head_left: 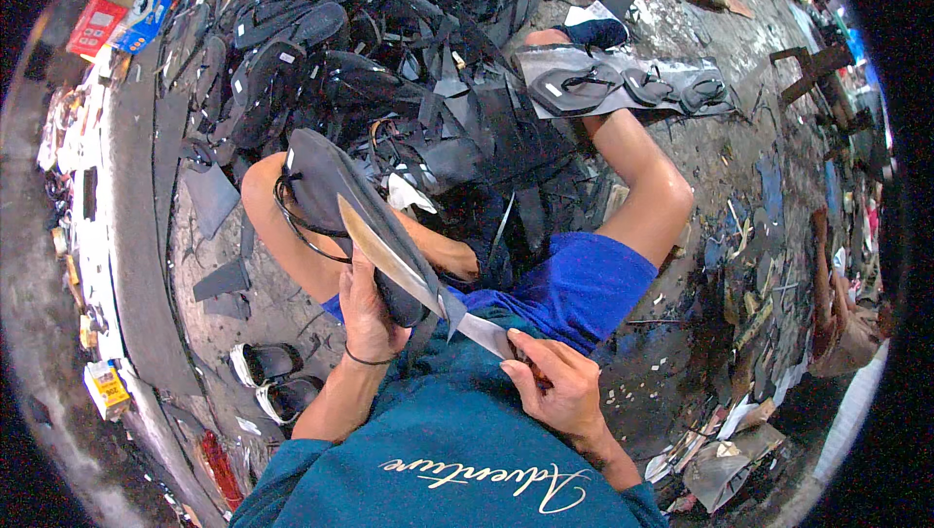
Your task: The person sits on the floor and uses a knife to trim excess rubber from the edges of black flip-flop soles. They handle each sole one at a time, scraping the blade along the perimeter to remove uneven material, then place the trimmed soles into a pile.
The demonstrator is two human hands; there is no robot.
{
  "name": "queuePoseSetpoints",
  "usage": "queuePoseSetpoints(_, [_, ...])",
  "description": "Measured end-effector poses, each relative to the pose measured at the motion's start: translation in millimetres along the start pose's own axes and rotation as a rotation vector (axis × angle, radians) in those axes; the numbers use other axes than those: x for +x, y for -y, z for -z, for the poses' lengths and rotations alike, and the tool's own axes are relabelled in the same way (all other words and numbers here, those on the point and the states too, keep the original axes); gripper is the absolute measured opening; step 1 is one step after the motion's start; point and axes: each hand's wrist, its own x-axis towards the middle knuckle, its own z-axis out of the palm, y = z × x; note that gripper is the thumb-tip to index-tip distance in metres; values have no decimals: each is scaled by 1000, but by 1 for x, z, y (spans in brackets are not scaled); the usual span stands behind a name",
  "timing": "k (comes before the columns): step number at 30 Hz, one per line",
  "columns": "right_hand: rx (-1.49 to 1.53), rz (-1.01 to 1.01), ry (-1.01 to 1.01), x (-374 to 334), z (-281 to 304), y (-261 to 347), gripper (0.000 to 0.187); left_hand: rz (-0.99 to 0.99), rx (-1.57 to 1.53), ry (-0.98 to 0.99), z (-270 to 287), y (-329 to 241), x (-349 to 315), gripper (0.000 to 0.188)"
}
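My left hand [370, 309] is wrapped round the heel end of a black flip-flop [326, 173], holding it tilted over my lap. The thong strap loops out on its left side. In my right hand [559, 382], the fingers and thumb pinch the near end of a long, pointed knife [482, 333]; its handle is mostly hidden. The blade lies along the right edge of the sole and looks brownish toward its tip. A small dark grey scrap [452, 311] clings to the blade near the heel.
A large heap of black flip-flops [321, 22] fills the floor ahead. Several sandals rest on a grey sheet [671, 105] by my right leg. Shoes [268, 367] stand at lower left, a red and blue box [117, 17] at far left. Scraps litter the right-hand floor.
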Motion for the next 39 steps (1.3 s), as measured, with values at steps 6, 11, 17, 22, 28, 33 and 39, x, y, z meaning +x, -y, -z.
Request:
queuePoseSetpoints(6, [28,-9,27,18,-2,12,33,64,119,-43,13,8,-3,40])
queuePoseSetpoints(11, [130,-61,122,44,-19,14,30,28,298,-88,20,10,-8,39])
queuePoseSetpoints(17, [155,87,23,77,-62,0,33,60,152,-3,20,0,-7,39])
queuePoseSetpoints(22, [126,278,-123,115,-90,-13,35,69,131,17,12,-4,-10,48])
queuePoseSetpoints(28, [148,267,-75,166,-110,-8,27,97,238,-107,23,-9,-6,48])
queuePoseSetpoints(33, [12,123,37,196,-111,12,29,113,323,-103,25,-1,-20,45])
queuePoseSetpoints(39, [448,-107,-188,216,-92,-28,33,-324,458,-35,5,-13,19,57])
